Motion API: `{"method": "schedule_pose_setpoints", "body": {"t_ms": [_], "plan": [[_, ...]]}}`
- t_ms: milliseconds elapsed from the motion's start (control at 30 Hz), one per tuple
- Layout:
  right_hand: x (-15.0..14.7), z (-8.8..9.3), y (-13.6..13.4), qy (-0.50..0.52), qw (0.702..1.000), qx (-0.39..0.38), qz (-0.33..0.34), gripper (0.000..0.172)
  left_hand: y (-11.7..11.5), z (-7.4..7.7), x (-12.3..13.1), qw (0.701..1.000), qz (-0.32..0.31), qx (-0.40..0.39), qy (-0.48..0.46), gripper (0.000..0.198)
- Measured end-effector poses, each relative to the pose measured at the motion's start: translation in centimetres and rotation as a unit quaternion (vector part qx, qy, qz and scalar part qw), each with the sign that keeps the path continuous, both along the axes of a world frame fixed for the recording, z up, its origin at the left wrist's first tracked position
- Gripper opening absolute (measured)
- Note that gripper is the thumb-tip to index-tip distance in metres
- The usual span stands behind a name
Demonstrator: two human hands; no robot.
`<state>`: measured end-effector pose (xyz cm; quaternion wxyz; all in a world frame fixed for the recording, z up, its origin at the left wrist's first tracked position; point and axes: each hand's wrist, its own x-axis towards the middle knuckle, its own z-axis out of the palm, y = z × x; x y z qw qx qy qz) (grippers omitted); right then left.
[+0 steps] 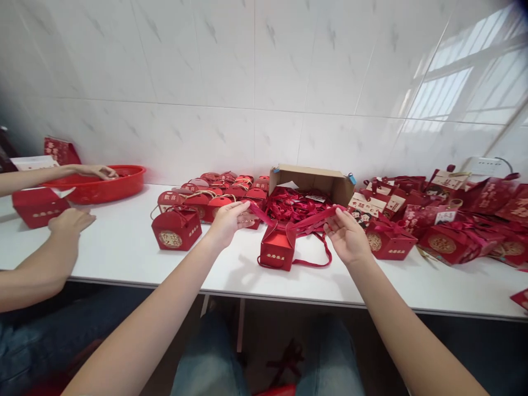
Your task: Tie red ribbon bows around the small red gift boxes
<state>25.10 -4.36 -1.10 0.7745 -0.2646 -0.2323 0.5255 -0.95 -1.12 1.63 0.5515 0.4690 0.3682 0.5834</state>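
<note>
A small red gift box (277, 250) with gold lettering stands on the white table in front of me. A dark red ribbon (315, 220) runs across its top, and a loop of it trails on the table to the right. My left hand (231, 221) pinches the ribbon to the left of the box. To the right, my right hand (345, 234) holds the other stretch between thumb and fingers. Both hands are raised above the tabletop, with the ribbon spread between them. Behind the gift box, a cardboard box (313, 179) lies open with a tangle of red ribbons (299, 203).
Several red gift boxes (176, 228) with cord handles stand left of centre. More ribboned boxes (391, 239) crowd the right side. At far left, a co-worker's hand (97, 171) reaches into a red basin (111, 190); the other rests near a red box (39, 208).
</note>
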Motion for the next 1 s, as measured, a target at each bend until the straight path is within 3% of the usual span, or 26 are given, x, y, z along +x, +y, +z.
{"method": "schedule_pose_setpoints", "body": {"t_ms": [200,433,633,1000], "plan": [[-0.1,2.6,1.0,-0.136,0.989,0.054,-0.012,0.024,0.4,2.7,1.7,0.999,0.004,0.045,0.027,0.019],[-0.9,5.4,1.8,-0.292,0.950,0.110,-0.026,0.024,1.2,5.2,3.5,0.991,-0.007,0.099,0.092,0.018],[-1.5,7.3,2.0,-0.333,0.931,0.143,-0.036,0.025,1.3,5.9,3.8,0.985,-0.019,0.158,0.071,0.023],[-2.7,8.8,1.9,-0.352,0.924,0.147,-0.001,0.029,0.0,7.4,4.4,0.979,-0.060,0.177,0.082,0.025]]}}
